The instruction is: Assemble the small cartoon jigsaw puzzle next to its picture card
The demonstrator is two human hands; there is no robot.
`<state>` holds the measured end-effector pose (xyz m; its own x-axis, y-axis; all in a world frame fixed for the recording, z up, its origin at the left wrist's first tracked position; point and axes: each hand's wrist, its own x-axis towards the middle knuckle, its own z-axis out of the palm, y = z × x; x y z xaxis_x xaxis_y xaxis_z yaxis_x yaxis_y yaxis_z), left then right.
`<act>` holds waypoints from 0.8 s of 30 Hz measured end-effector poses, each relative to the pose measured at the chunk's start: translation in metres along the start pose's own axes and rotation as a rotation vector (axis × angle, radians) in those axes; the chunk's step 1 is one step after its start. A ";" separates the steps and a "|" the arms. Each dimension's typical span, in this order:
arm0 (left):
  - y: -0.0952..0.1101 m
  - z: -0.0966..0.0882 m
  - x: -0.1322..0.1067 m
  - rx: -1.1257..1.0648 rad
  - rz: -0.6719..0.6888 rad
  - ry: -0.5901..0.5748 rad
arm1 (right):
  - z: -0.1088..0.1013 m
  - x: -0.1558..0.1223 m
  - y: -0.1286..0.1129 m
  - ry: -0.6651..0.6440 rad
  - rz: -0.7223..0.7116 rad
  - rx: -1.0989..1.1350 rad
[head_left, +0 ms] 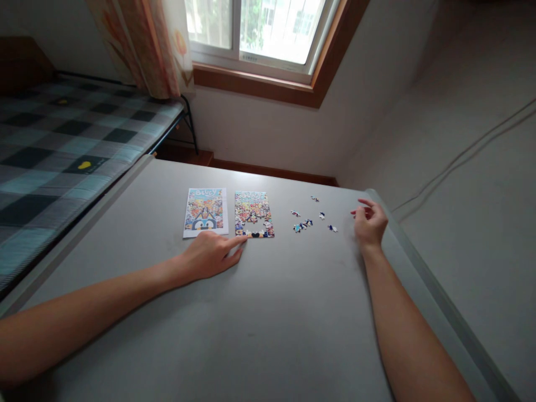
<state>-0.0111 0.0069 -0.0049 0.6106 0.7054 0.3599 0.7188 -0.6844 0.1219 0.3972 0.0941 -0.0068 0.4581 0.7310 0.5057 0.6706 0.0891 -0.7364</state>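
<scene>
A partly assembled jigsaw puzzle (pixel 252 203) lies flat on the grey table, crowded with small colourful figures. A gap in its lower middle shows the tabletop. My left hand (pixel 213 254) rests at its lower left edge, index finger stretched out and touching the border, with nothing held. Left of the puzzle is a printed picture sheet (pixel 205 209) marked "BLUEY", with a blue dog face at its bottom. To the right, several loose puzzle pieces (pixel 304 225) are scattered. Beyond them, my right hand (pixel 371 224) hovers or rests near the table's right side, fingers loosely bent and apart, apparently holding nothing.
The grey table (pixel 259 329) has a raised rim along its right edge, close to the white wall (pixel 469 167). A bed with a checked mattress (pixel 84 134) stands at the left. Behind are a curtain (pixel 146 50) and a wood-framed window (pixel 276 33).
</scene>
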 end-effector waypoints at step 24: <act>-0.001 0.002 -0.001 0.038 0.007 -0.009 | -0.032 -0.001 -0.016 -0.807 -0.030 -0.199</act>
<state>-0.0118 0.0077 -0.0068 0.6183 0.7027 0.3519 0.7267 -0.6817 0.0844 0.4047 0.0699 0.0192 -0.0698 0.9975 -0.0092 0.8011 0.0505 -0.5964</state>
